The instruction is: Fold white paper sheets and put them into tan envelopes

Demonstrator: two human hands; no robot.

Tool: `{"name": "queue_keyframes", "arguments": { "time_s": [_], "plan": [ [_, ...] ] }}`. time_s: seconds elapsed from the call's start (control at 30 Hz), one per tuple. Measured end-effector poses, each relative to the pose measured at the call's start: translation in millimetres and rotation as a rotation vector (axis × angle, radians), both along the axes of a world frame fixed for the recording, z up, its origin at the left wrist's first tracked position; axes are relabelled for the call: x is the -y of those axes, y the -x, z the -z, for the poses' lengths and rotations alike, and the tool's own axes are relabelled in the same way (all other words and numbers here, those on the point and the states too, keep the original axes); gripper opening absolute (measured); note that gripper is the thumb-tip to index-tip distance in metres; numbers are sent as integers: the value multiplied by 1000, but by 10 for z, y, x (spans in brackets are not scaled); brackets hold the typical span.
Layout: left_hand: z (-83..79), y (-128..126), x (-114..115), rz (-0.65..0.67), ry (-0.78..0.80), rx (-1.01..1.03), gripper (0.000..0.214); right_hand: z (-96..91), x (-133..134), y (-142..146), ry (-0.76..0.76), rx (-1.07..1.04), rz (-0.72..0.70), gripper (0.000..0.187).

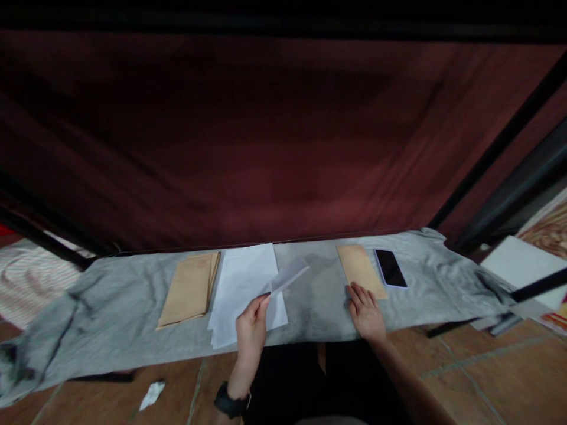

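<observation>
Pinched in my left hand (254,324) is a folded sheet of white paper (290,277), held tilted above the cloth. Below and behind it lies a stack of white paper sheets (243,271). My right hand (365,311) rests with its fingers spread on the lower end of a single brown envelope (357,265), which lies flat. Left of the white sheets is a pile of brown envelopes (186,287), its edges slightly uneven.
A phone (390,268) in a pale purple case lies right of the single envelope. Grey cloth (119,307) covers the narrow table. A dark red panel (283,141) rises behind. On the tiled floor lies a crumpled white scrap (152,395). A white board (525,265) stands at right.
</observation>
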State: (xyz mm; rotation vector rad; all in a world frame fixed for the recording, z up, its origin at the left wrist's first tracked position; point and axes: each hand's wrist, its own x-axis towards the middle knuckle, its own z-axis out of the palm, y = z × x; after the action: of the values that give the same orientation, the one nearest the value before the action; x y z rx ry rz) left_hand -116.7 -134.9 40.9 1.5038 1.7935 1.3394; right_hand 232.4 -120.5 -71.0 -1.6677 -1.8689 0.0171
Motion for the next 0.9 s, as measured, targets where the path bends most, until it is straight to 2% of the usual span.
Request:
{"name": "queue_keyframes", "arguments": {
  "time_s": [0.1, 0.13, 0.23, 0.3, 0.4, 0.47, 0.53, 0.6, 0.67, 0.73, 0.83, 0.9],
  "plan": [
    [-16, -257, 134, 37, 40, 212, 35, -75, 4, 26, 20, -307, -60, 42],
    [-20, -319, 161, 58, 69, 274, 35, -134, 6, 48, 20, -350, -66, 45],
    [-42, -412, 200, 138, 149, 409, 36, -449, 4, 148, 14, -435, -113, 53],
    [-57, -413, 206, 173, 174, 448, 37, -734, -2, 221, 34, -511, -261, 56],
    [-63, -369, 200, 170, 170, 449, 40, -1102, 7, 293, 84, -490, -437, 42],
    [-53, -335, 195, 142, 139, 419, 39, -1224, 27, 312, 75, -434, -521, 24],
    [-34, -316, 204, 102, 84, 362, 37, -1247, 49, 317, 12, -389, -489, 19],
    [-7, -317, 239, 69, 8, 280, 33, -1215, 61, 318, -66, -378, -367, 19],
    [28, -335, 297, 89, -73, 186, 29, -1176, 57, 318, -116, -401, -242, 20],
    [72, -361, 363, 167, -124, 108, 26, -1160, 38, 316, -142, -442, -162, 21],
    [137, -420, 441, 291, -84, 75, 26, -1183, 5, 300, -136, -478, -145, 23],
    [162, -481, 464, 298, -10, 155, 35, -1212, -8, 284, -111, -472, -161, 24]
  ]
}}
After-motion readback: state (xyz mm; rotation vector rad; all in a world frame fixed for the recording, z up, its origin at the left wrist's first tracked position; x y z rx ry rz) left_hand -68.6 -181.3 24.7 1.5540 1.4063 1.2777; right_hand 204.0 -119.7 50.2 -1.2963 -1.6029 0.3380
